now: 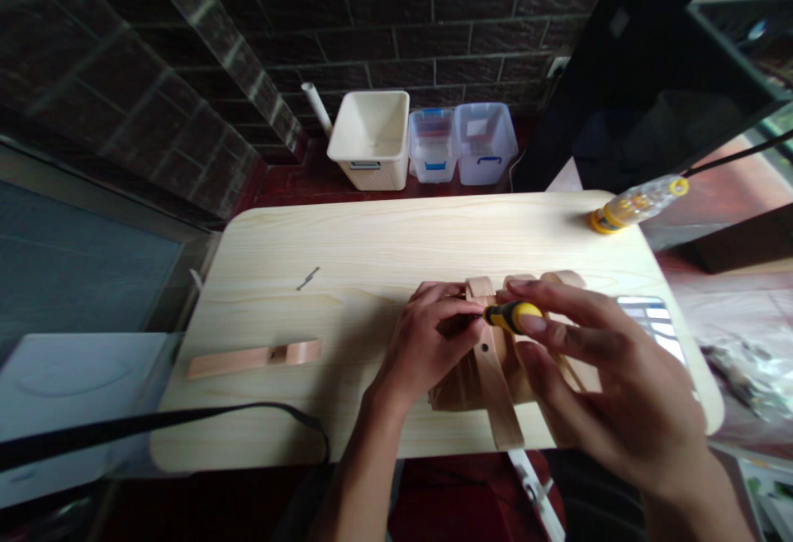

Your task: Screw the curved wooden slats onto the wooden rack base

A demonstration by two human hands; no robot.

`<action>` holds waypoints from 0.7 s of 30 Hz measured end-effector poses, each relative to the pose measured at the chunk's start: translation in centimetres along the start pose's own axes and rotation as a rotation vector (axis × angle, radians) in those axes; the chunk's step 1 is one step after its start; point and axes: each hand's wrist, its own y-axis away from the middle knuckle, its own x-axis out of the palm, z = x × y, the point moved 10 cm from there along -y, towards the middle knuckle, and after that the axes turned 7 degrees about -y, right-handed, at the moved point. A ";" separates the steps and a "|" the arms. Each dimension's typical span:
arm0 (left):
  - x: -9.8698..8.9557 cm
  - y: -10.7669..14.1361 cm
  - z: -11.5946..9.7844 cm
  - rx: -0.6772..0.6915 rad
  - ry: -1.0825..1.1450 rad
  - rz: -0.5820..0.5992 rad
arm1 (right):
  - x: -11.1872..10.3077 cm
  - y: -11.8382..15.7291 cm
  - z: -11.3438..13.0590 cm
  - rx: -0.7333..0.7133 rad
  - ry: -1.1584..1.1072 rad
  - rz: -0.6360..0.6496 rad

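Note:
My right hand (pixel 595 360) holds a yellow and black screwdriver (pixel 513 316) by its handle, with the shaft pointing left. At its tip, the thumb and forefinger of my left hand (pixel 427 331) are pinched together; whatever sits between them is too small to make out. Beneath both hands lies a wooden assembly of slats and a curved body, partly covered by my fingers. Its nearest slat (pixel 500 393) has a dark hole in it and reaches toward the front edge of the table (pixel 372 236).
A separate wooden slat (pixel 229 362) with a block lies at the left, and two screws (pixel 308 279) lie behind it. A clear bottle-shaped container (pixel 638 205) with yellow ends and a phone (pixel 653 327) are at the right. Beyond the table stand a cream bin (pixel 370 141) and two plastic boxes.

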 end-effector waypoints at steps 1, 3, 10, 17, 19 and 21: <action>0.0 0.0 0.0 -0.001 -0.002 0.000 | 0.1 0.0 0.0 0.004 -0.028 0.009; 0.0 0.0 0.0 0.000 -0.001 -0.002 | 0.3 0.1 -0.2 0.019 -0.053 0.021; 0.0 0.0 0.1 0.001 0.001 -0.010 | 0.1 -0.2 -0.2 0.019 0.003 -0.007; 0.0 0.0 0.1 0.002 0.002 -0.008 | 0.3 0.0 -0.2 0.032 -0.045 0.019; -0.1 0.0 0.0 0.009 0.003 -0.013 | 0.3 0.0 -0.4 0.044 -0.042 0.012; -0.1 0.0 0.0 0.013 0.005 -0.015 | 0.2 0.1 -0.4 0.044 -0.026 0.005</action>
